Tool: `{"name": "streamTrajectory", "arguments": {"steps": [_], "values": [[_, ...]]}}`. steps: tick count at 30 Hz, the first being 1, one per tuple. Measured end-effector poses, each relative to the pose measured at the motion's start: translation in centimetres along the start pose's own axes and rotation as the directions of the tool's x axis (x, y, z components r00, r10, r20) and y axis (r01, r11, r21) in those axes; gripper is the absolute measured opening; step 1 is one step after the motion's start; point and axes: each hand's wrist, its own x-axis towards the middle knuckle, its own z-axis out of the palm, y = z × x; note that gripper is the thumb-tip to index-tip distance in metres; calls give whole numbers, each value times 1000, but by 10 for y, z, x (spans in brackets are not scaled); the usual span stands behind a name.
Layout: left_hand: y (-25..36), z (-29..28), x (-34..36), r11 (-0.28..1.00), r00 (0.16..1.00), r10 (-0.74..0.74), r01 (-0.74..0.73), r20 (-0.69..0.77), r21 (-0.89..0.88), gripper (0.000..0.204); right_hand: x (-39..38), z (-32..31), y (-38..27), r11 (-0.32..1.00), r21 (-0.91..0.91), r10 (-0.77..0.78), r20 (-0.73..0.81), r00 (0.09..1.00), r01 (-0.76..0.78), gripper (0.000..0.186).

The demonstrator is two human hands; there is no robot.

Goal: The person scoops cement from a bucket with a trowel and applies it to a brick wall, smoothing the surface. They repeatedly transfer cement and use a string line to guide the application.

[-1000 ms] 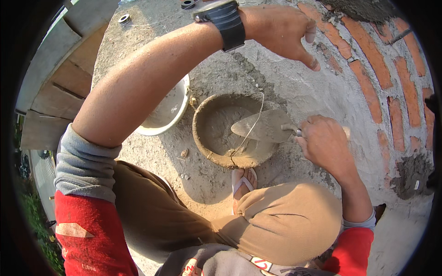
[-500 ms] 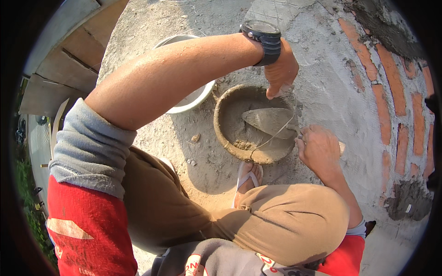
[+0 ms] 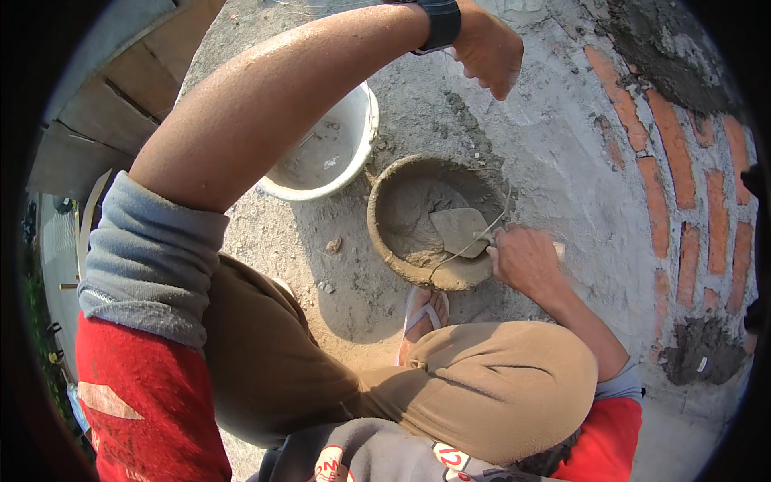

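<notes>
My right hand (image 3: 524,259) is closed around the handle of a trowel (image 3: 459,231). The trowel's grey blade rests in wet mortar (image 3: 414,210) inside a round, mortar-caked basin (image 3: 384,251). A thin wire handle arches over the basin's right side, close to my right fingers. Beyond the basin, near the upper edge, my left hand (image 3: 491,55) hangs in the air with its fingers curled. Whether anything is in those fingers is hidden.
A white bucket (image 3: 368,132) with greyish residue stands left of the basin, partly behind my left forearm. A brick wall (image 3: 673,153) with mortar joints rises at the right. My sandalled foot (image 3: 423,315) is close against the basin's near side. Boards (image 3: 96,120) lie at the far left.
My left hand has lifted up and away from above the basin. My right hand has shifted slightly left with the trowel, and less of the blade shows above the mortar.
</notes>
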Motion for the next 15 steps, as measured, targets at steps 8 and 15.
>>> {"name": "streamTrajectory", "arguments": {"steps": [8, 15], "values": [[-7, -87, -56, 246, 412, -906, 703, 100, -668, 30, -49, 28, 21, 800, 569, 235, -11, 972, -188, 29], [-29, -162, -39, 290, -17, -943, 445, -331, -847, 27, -100, 51, 30, 737, 579, 501, -120, 857, -350, 34]]}}
